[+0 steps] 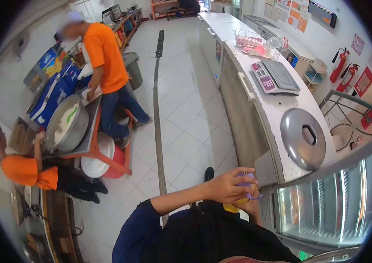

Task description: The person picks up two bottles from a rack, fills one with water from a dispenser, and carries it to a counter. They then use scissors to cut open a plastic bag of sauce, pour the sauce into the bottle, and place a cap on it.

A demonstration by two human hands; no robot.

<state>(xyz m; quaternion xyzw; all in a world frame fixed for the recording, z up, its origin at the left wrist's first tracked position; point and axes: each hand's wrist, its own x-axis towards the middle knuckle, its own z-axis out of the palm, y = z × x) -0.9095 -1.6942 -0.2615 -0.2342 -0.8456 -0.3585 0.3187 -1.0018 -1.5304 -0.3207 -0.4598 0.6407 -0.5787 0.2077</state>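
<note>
Beside the near end of a white counter [271,107], in the head camera's view, the only one we had, we worked with two bare hands held close to our dark clothing [194,236]. Our left hand [225,185] was wrapped around a purple thing [248,177], its fingers curled over it; our right hand [242,204] was just below, largely screened, and we could not tell how firmly it was closed. A yellow thing [231,208] showed under the grip, and a thin purple loop [252,197] stuck out at its lower right; whether purple and yellow made one piece, we could not tell.

Good handling, we judged, called for the lower hand to bear the weight while the upper fingers pressed lightly, since the purple part might have crumpled or slipped. We thought it wise to hold the loop clear of the fingers and to work over the counter rather than the tiled floor [177,144].

Beyond the grip and to its right, a steel lid [295,136] lay on the counter; past it stood a scale [262,81]. Below and right of the grip was a glass-fronted case [326,201]. Well to the grip's left, a co-worker in orange [105,48] stood near a large pot [80,131], a second person [19,170] at its other side.
</note>
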